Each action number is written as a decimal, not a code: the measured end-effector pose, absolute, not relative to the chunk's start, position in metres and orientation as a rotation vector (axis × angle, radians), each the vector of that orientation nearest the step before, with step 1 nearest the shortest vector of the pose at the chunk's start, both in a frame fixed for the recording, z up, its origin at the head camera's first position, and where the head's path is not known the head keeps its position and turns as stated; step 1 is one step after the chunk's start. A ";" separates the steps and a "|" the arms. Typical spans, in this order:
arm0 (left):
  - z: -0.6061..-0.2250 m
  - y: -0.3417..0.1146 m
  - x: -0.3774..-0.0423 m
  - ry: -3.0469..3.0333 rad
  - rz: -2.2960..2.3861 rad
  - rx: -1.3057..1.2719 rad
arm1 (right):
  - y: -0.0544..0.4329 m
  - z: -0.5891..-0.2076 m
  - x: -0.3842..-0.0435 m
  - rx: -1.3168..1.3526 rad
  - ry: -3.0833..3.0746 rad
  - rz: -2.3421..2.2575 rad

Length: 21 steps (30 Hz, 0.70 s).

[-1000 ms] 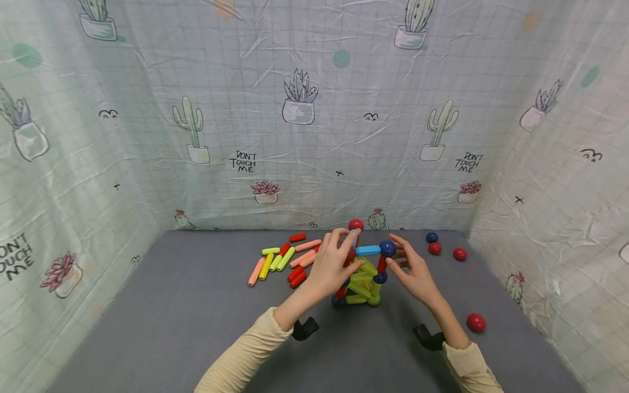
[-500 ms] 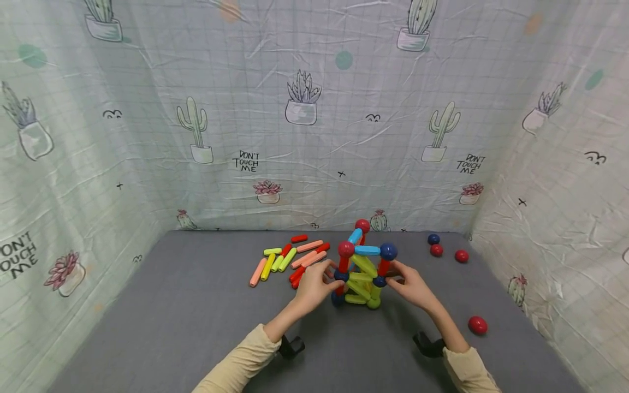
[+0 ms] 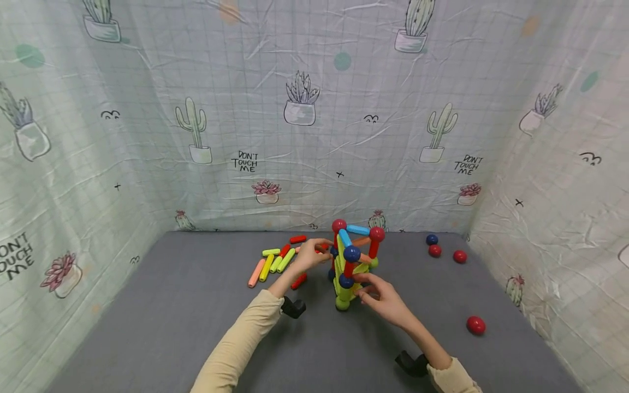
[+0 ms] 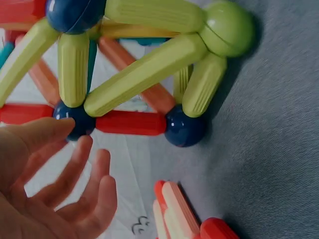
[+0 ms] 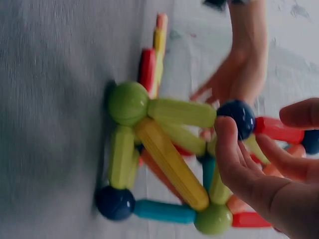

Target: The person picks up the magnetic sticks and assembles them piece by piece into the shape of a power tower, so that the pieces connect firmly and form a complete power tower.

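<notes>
A toy structure of coloured magnetic rods and balls (image 3: 351,254) stands upright on the table, with green rods low down and red and blue rods higher. My left hand (image 3: 310,257) is at its left side, thumb and fingertips around a dark blue ball (image 4: 82,127) halfway up; the other fingers are loosely bent. At the near corner, my right hand (image 3: 387,301) has its thumb on another blue ball (image 5: 237,119), with the fingers bent beside it. Part of that grip is hidden. A green ball (image 5: 128,103) sits at the structure's foot.
Loose yellow, green, pink and red rods (image 3: 267,266) lie left of the structure, some behind my left hand. Red balls (image 3: 460,256) and a blue ball (image 3: 432,239) lie at the back right. Another red ball (image 3: 475,326) is nearer. A patterned cloth (image 3: 314,147) rises behind the grey table (image 3: 196,305).
Both hands have come down from the structure's top to its middle balls. The structure has been turned, bringing another corner to the front. My right hand has moved left with it.
</notes>
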<state>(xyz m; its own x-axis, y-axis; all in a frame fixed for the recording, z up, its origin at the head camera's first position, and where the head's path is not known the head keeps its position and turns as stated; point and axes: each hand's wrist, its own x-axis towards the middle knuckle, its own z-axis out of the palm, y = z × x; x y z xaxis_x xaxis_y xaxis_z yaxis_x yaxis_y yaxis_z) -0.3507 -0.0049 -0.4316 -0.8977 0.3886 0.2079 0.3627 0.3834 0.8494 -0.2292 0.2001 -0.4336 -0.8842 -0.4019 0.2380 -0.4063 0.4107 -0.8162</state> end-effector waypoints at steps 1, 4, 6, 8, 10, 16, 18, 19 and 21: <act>-0.431 -0.004 -0.354 2.575 1.577 0.694 | 0.195 -0.434 -0.228 0.756 -2.625 1.543; -0.431 -0.005 -0.359 2.575 1.577 0.718 | 0.187 -0.436 -0.229 0.778 -2.604 1.571; -0.433 -0.008 -0.361 2.600 1.549 0.739 | 0.186 -0.434 -0.228 0.772 -2.583 1.561; -0.437 -0.015 -0.361 2.635 1.509 0.770 | 0.189 -0.430 -0.228 0.740 -2.535 1.493; -0.441 -0.025 -0.360 2.720 1.415 0.806 | 0.195 -0.421 -0.227 0.690 -2.435 1.420; -0.450 -0.050 -0.344 3.001 0.897 0.916 | 0.210 -0.378 -0.229 0.486 -2.174 1.207; -0.455 -0.055 -0.338 3.056 0.684 0.961 | 0.216 -0.371 -0.237 0.424 -2.166 1.171; -0.458 -0.057 -0.336 3.076 0.584 0.989 | 0.219 -0.371 -0.243 0.402 -2.177 1.162; -0.465 -0.059 -0.332 3.106 0.424 1.047 | 0.224 -0.373 -0.254 0.381 -2.211 1.147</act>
